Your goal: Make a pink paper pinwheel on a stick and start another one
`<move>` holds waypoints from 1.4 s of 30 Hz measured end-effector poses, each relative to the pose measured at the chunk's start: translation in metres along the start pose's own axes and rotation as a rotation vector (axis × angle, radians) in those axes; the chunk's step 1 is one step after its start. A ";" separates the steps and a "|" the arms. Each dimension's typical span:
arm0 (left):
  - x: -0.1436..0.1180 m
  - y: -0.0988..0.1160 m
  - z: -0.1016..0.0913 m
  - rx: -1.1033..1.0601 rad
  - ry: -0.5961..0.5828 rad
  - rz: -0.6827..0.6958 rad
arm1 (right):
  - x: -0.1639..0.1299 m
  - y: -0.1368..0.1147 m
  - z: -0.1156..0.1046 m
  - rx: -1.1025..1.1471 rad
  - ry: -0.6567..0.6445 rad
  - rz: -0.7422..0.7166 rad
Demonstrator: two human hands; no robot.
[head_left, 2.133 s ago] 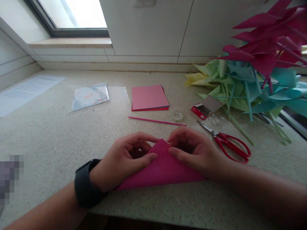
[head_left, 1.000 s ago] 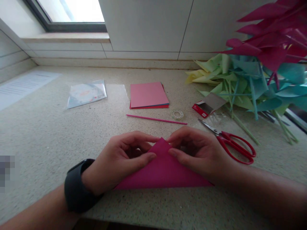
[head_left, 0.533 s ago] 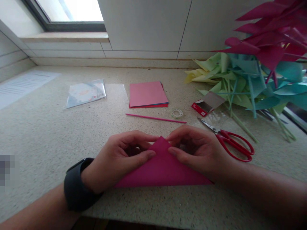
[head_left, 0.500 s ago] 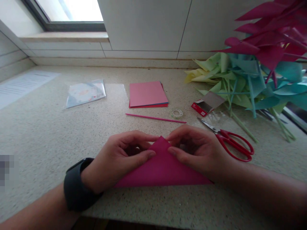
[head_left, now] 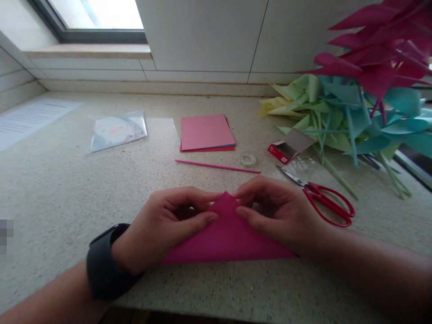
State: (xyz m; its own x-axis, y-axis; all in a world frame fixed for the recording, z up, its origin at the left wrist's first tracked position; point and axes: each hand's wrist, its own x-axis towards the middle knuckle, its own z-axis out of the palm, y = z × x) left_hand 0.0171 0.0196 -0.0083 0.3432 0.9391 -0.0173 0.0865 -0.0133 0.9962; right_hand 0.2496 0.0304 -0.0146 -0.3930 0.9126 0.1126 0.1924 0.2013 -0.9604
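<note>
A magenta sheet of paper (head_left: 226,238), folded into a triangle, lies near the counter's front edge with its point facing away from me. My left hand (head_left: 175,225) pinches its left slope close to the tip, thumb on top and index finger at the edge. On the opposite slope, my right hand (head_left: 276,211) grips the paper the same way. Both index fingertips meet the paper at its top corner. Beyond the hands lies a thin pink stick (head_left: 218,166). Red-handled scissors (head_left: 326,202) rest just right of my right hand, blades partly apart.
A stack of coloured square paper (head_left: 207,132) sits behind the stick, with a tape roll (head_left: 247,159) and an opened red box (head_left: 281,150) to its right. Paper pinwheels (head_left: 357,90) are heaped at the right. A plastic packet (head_left: 118,130) and a printed sheet (head_left: 33,119) lie left.
The whole view has shifted very slightly. Both hands keep the same hold on the folded paper, and nothing on the counter has moved.
</note>
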 end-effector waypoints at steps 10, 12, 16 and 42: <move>-0.001 -0.001 0.001 -0.011 -0.002 0.014 | 0.001 0.000 0.000 0.008 0.009 -0.021; 0.000 -0.001 0.002 -0.009 0.001 0.017 | 0.001 -0.001 0.001 0.022 0.008 -0.015; 0.000 0.000 0.002 -0.007 0.003 0.028 | 0.001 0.000 0.001 0.056 -0.001 -0.006; -0.001 0.006 0.001 -0.098 -0.056 -0.099 | -0.002 -0.002 -0.001 -0.024 -0.109 -0.061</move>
State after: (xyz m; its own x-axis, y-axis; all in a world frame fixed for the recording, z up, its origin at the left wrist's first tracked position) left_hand 0.0186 0.0186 -0.0029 0.3893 0.9136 -0.1177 0.0317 0.1144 0.9929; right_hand 0.2505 0.0285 -0.0129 -0.4997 0.8547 0.1411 0.1863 0.2651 -0.9460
